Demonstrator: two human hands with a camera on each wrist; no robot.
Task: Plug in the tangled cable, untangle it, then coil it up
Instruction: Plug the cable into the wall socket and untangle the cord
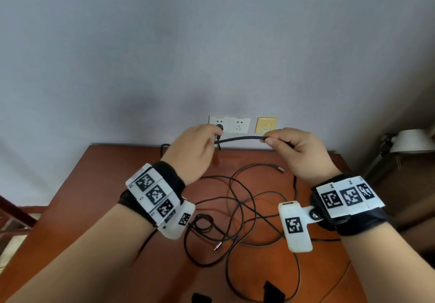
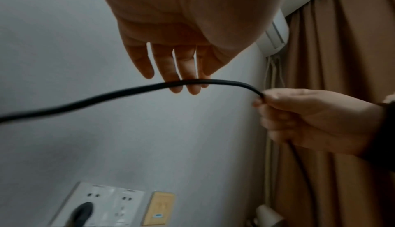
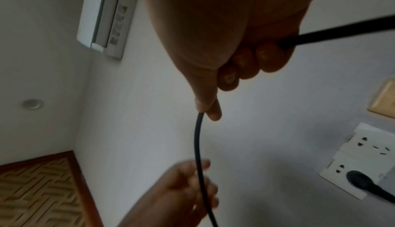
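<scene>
Both forearms fill the foreground, each banded with a black strap carrying white marker blocks, and beyond them the two hands are raised in front of the wall. Between them runs a short, nearly straight length of the black cable (image 1: 240, 139).

The right hand (image 1: 299, 152) has the firmer grip: thumb and curled fingers pinch the cable, which passes through the fist and drops away below it. The left hand (image 1: 195, 148) looks different from its own wrist camera. There the fingers (image 2: 171, 66) hang fairly straight, and the cable lies across their tips rather than being clasped. From the head view I cannot tell for sure whether the thumb pins it, so I take that hand as loose, a guide more than a hold.

The plug (image 1: 220, 127) already sits in the left-hand wall socket (image 1: 219, 123), so the first step seems done. The rest of the cable sprawls on the wooden counter (image 1: 117, 185) in crossing loops (image 1: 235, 211), a loose connector end (image 1: 217, 246) lying among them, so the untangling looks to be under way with most of it still ahead.

Next, I would expect the guiding hand to slide along the line while the other feeds slack, lifting each loop clear of the crossings. Pulling hard would likely tighten a knot or tug at the plug, so gentle tension seems wise.
</scene>
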